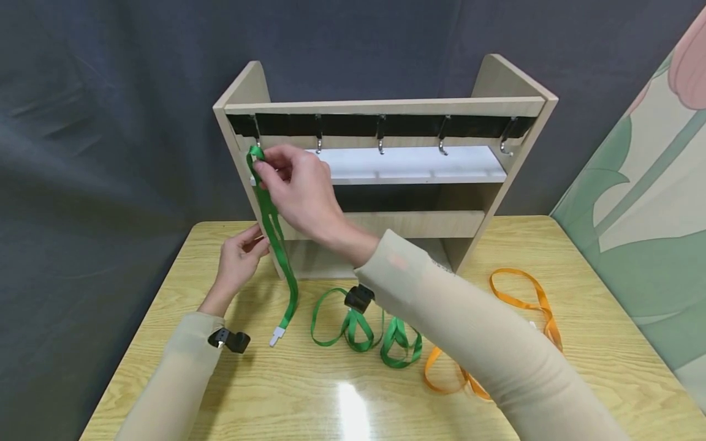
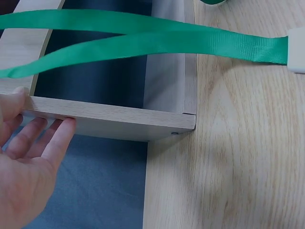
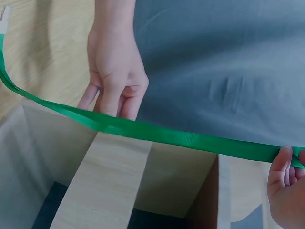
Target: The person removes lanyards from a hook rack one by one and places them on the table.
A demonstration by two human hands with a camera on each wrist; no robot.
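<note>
My right hand (image 1: 300,184) pinches the top loop of a green lanyard (image 1: 277,245) at the leftmost hook (image 1: 257,130) of a wooden shelf unit (image 1: 408,225). From the fingers the strap hangs down in front of the side panel, its white plastic clip (image 1: 277,336) at the lower end above the table. Lower down, my left hand (image 1: 240,260) holds the front edge of the left side panel (image 2: 109,110), thumb on the edge and fingers against the outer face. In the right wrist view, the strap crosses in front of the left hand (image 3: 116,78).
Several more metal hooks (image 1: 381,136) line the black strip to the right. Green lanyards (image 1: 358,334) lie coiled on the wooden table (image 1: 298,392). Orange lanyards (image 1: 518,301) lie farther right, partly behind the right sleeve. A dark curtain (image 1: 358,49) hangs behind the unit.
</note>
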